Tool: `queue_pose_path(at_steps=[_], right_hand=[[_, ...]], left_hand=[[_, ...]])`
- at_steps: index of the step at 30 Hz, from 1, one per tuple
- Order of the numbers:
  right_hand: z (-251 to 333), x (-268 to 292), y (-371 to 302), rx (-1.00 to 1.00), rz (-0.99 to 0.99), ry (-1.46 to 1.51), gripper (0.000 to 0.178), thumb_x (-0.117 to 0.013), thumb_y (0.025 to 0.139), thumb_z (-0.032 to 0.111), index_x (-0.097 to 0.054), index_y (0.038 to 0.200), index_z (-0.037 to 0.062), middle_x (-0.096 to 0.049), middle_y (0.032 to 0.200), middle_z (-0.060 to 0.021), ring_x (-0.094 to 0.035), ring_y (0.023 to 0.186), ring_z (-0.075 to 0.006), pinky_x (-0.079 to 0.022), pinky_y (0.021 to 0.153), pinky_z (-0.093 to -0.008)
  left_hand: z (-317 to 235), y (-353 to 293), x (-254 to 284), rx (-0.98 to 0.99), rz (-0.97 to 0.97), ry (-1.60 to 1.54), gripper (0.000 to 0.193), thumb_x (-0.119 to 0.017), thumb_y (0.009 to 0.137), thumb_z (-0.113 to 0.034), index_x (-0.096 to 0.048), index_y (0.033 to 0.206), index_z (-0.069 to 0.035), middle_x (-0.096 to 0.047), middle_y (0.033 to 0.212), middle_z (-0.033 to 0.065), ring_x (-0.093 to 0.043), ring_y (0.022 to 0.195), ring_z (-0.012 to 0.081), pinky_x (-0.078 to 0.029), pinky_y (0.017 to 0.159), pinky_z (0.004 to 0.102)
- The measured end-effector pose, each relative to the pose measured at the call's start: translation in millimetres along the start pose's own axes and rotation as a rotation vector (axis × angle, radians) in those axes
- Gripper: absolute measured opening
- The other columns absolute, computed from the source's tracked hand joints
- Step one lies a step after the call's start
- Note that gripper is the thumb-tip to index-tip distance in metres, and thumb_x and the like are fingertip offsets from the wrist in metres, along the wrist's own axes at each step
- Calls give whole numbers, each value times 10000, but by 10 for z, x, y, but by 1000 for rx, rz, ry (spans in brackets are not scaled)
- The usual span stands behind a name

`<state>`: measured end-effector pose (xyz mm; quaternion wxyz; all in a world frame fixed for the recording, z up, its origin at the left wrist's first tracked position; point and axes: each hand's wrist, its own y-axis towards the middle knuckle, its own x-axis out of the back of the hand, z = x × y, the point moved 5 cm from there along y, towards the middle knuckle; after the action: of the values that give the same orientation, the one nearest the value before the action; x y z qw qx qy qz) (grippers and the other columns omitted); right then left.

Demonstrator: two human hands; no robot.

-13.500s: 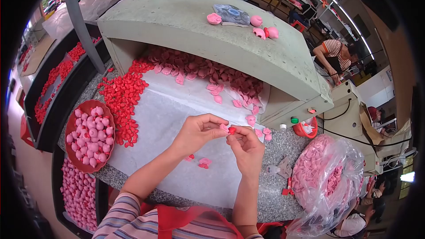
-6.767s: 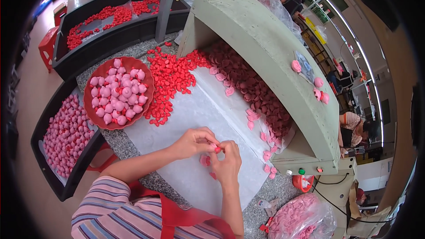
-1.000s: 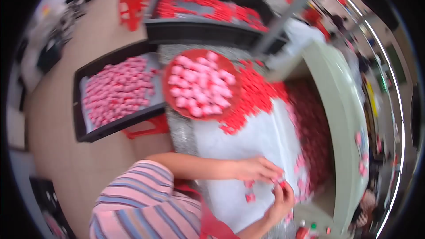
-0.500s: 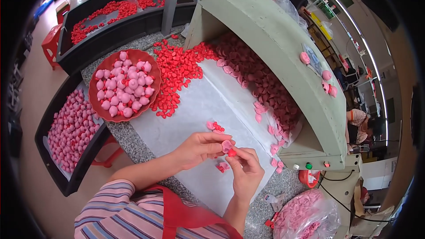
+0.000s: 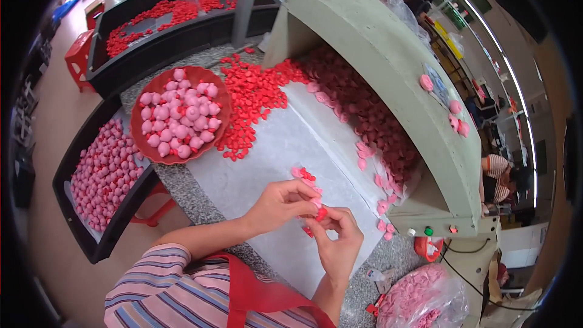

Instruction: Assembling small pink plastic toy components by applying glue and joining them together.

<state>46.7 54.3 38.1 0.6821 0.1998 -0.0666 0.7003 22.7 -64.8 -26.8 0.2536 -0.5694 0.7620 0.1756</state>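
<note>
My left hand (image 5: 286, 205) pinches a small pink rubbery piece (image 5: 316, 201) between thumb and fingertips. Against its lower side sits a small glossy red piece (image 5: 322, 213), gripped by the fingertips of my right hand (image 5: 339, 237). The two pieces touch; how far one goes into the other is hidden by my fingers. Both hands are just above a white sheet (image 5: 243, 185). On that sheet, beyond my fingers, lies a small group of red pieces (image 5: 308, 174) with a pink piece (image 5: 296, 172) beside it. Another red piece (image 5: 308, 231) shows partly under my hands.
A red bowl (image 5: 139, 138) of pink balls with red parts stands left of a red heap (image 5: 243, 112). Pink pieces (image 5: 370, 124) pile under a grey-green metal hood (image 5: 388, 54). Black trays (image 5: 100, 249) stand at the left. A clear bag (image 5: 452, 297) of pink pieces sits at right.
The pink piece, whose hollow showed before, has turned and now sits closer against the red piece. My fingers have drawn in around both. The whole view has shifted slightly.
</note>
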Motion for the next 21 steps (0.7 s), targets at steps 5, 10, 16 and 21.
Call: queue_pose_path(at_steps=[5, 10, 16, 21], right_hand=[[-177, 103, -127, -216, -46, 25, 274, -726, 637, -37, -544, 841, -32, -581, 752, -45, -562, 635, -90, -449, 587, -196], [-249, 61, -172, -120, -97, 57, 259, -761, 609, -4, -560, 771, -23, -557, 695, -24, -489, 570, -77, -405, 540, -194], [-239, 57, -212, 47, -160, -94, 257, -767, 599, 7, -546, 730, 2, -532, 709, -38, -460, 566, -91, -381, 527, -201], [-216, 3, -135, -84, -109, 45, 282, -782, 578, 35, -537, 716, 6, -507, 722, -28, -460, 622, -101, -374, 562, -204]], left_hand=[[18, 71, -159, -43, 153, 109, 125, -621, 777, -5, -553, 880, 9, -586, 842, 41, -574, 770, 94, -474, 682, 235], [88, 8, -149, 128, 208, 109, 109, -639, 762, -11, -564, 841, -7, -572, 814, 27, -557, 756, 87, -456, 688, 229], [14, -24, -160, -47, 190, 118, 113, -656, 750, -33, -589, 837, -8, -570, 820, 24, -554, 794, 90, -442, 714, 231], [197, 29, -108, 47, 151, 20, 158, -647, 771, -98, -589, 879, 2, -600, 786, 67, -578, 671, 112, -481, 510, 236]])
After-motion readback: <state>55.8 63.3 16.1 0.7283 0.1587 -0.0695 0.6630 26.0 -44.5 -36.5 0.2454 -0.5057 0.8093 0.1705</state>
